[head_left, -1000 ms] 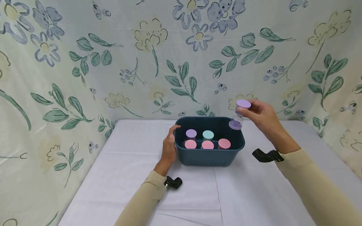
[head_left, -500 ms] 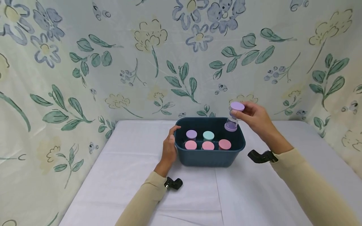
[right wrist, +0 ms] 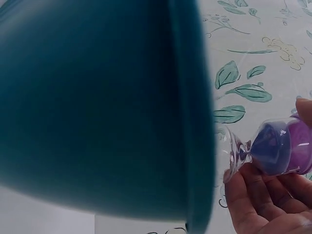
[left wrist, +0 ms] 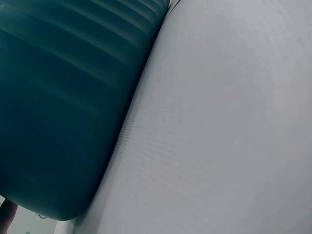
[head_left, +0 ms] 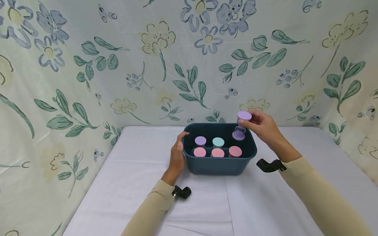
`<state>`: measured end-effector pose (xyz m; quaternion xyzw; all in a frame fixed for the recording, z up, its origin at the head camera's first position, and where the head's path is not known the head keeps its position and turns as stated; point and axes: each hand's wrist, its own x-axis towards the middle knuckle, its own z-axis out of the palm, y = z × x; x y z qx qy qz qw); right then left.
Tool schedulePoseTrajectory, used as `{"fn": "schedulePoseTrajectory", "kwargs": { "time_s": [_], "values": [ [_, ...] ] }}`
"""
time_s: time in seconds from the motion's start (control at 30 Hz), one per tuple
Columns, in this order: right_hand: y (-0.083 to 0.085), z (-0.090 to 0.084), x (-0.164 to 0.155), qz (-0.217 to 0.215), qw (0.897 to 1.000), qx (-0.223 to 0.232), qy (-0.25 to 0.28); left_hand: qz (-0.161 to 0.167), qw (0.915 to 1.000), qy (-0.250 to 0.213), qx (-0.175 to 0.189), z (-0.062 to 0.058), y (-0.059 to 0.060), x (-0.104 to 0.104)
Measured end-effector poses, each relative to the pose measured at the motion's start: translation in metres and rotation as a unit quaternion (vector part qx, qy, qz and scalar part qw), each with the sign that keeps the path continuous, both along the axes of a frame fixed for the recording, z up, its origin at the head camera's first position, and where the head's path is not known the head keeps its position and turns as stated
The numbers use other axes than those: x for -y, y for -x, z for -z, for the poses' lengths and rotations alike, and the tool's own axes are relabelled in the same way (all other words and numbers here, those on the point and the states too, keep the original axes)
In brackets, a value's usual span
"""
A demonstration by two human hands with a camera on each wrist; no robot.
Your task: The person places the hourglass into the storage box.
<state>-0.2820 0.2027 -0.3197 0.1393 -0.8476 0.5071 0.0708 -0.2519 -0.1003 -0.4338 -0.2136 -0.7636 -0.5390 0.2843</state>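
Observation:
My right hand (head_left: pixel 262 126) pinches a sand timer (head_left: pixel 238 133) with purple end caps and a clear waist, held over the right end of a dark teal plastic tub (head_left: pixel 220 165). In the right wrist view purple-blue sand fills the bulb of the timer (right wrist: pixel 273 146) beside the fingers, and the tub's wall hides its far end. My left hand (head_left: pixel 177 155) holds the tub's left end, with a fingertip at the rim. Inside the tub stand several round-capped pieces: a purple cap (head_left: pixel 200 141), a mint cap (head_left: pixel 218 142) and a front row of pink caps (head_left: pixel 217 152).
The tub stands on a white cloth-covered table (head_left: pixel 133 183). Behind and to the sides hangs a floral curtain (head_left: pixel 165 82). In the left wrist view the tub's ribbed outer wall (left wrist: pixel 63 107) rises beside the white cloth (left wrist: pixel 219 126).
My right hand has moved left and down with the sand timer, from the tub's right rim to over its inside. My left hand has stayed on the tub.

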Motion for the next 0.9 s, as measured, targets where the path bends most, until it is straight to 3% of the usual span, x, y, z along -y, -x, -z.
{"fn": "schedulePoseTrajectory", "kwargs": {
  "time_s": [0.13, 0.23, 0.6, 0.9],
  "values": [
    [0.001, 0.002, -0.001, 0.0, 1.0, 0.008, 0.003, -0.003, 1.0, 0.002, -0.003, 0.018, 0.014, 0.002],
    [0.001, 0.004, -0.001, -0.001, 1.0, 0.011, 0.005, -0.006, 0.9999, 0.006, -0.009, 0.024, 0.019, 0.004],
    [0.006, 0.006, -0.003, 0.01, 1.0, 0.018, 0.0, 0.0, 0.9999, 0.003, -0.017, 0.023, 0.019, 0.005],
    [0.007, 0.006, -0.003, 0.018, 1.0, 0.015, -0.018, -0.002, 1.0, -0.002, 0.001, 0.023, 0.022, 0.004]
  ]
}}
